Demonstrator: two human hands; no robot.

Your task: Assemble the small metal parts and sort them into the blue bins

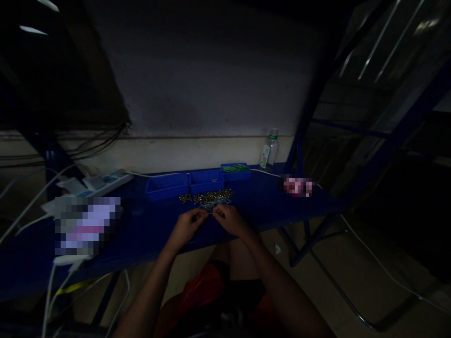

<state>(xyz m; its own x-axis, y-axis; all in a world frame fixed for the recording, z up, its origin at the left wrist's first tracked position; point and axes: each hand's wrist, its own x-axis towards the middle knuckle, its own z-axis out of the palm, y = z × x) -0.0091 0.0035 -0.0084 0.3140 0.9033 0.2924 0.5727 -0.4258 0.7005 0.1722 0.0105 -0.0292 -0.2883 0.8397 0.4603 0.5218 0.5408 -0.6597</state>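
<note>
My left hand (190, 224) and my right hand (229, 218) meet near the front of the blue table, fingertips pinched close together. A small, thin, pale metal piece (210, 213) spans the gap between them; its exact kind is too dim to make out. Just beyond my fingers lies a loose heap of thin silvery metal pieces (213, 204), which look like screws or pins. Touching that heap on its far side is a pile of small brass-coloured parts (215, 195), with a few strays to the left (184, 198).
Behind the piles stand two joined blue bins (167, 192) and a box of green pieces (235, 174). A clear bottle (270, 152) is at the back right. At left are a white power strip (105, 184), cables and a blurred-out item (89, 225); another blurred pink item (298, 186) lies right.
</note>
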